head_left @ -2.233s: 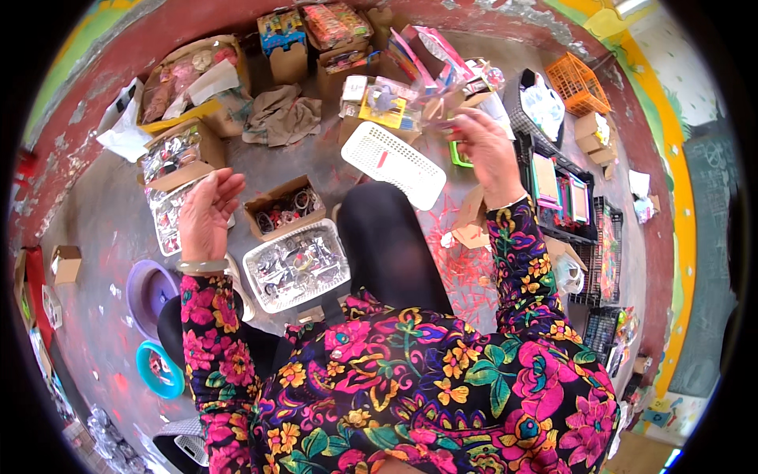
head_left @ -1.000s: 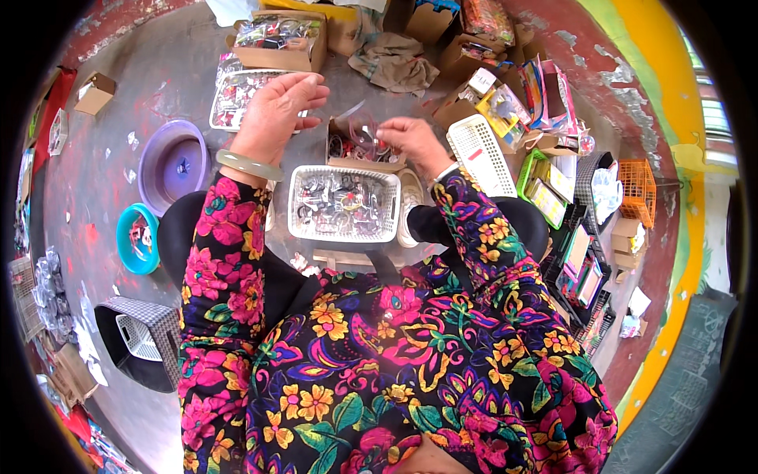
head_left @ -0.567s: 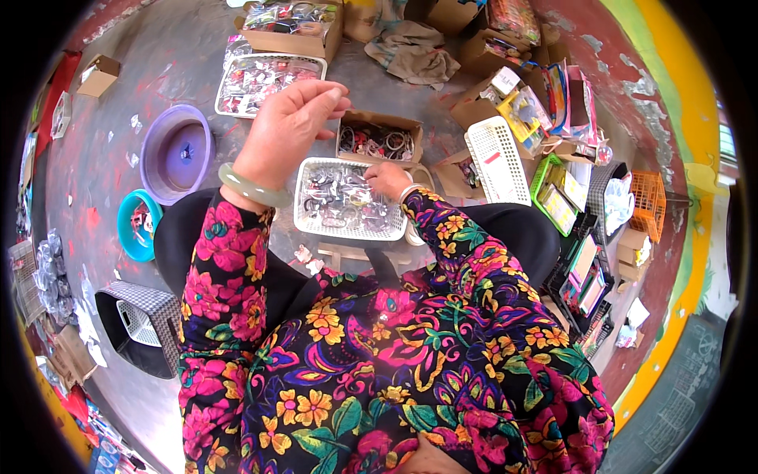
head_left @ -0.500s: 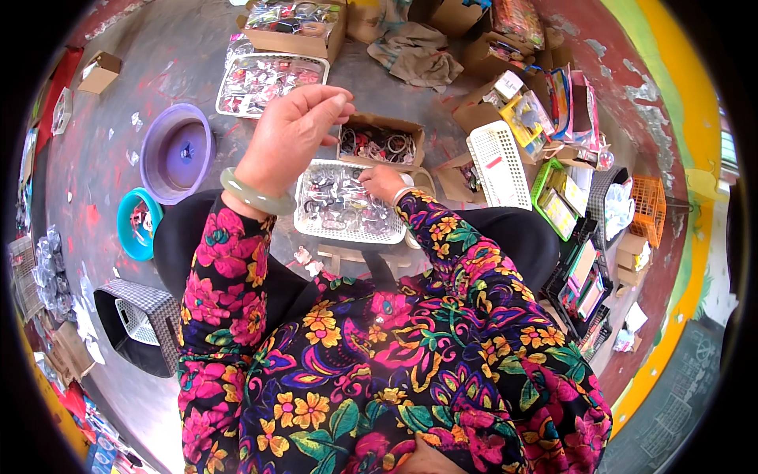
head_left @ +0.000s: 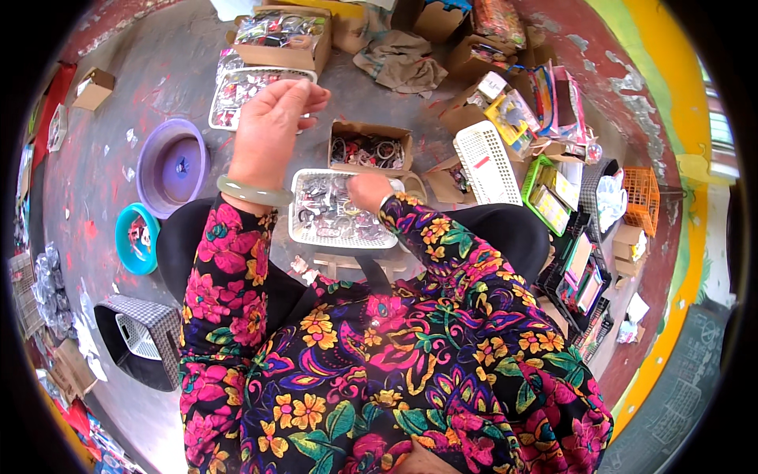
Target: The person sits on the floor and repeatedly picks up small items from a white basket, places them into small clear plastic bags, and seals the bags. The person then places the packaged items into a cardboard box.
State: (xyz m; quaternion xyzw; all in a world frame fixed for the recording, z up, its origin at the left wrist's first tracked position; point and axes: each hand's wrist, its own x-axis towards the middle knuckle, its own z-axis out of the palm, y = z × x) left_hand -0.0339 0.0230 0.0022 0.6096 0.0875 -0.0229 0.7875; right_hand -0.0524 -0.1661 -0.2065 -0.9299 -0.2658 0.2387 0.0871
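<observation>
The small clear packets (head_left: 339,219) lay heaped in the white basket (head_left: 335,240), with the right hand (head_left: 369,192) low over them, its fingertips hidden, so its grip could not be told. Slippery wrapping might have made packets slide or cling together and spill. The left hand (head_left: 278,116) hung raised, fingers bent near the thumb, any hold unclear. A cardboard box (head_left: 371,129) crowded the basket's far side; a purple basin (head_left: 158,150) stood leftward.
</observation>
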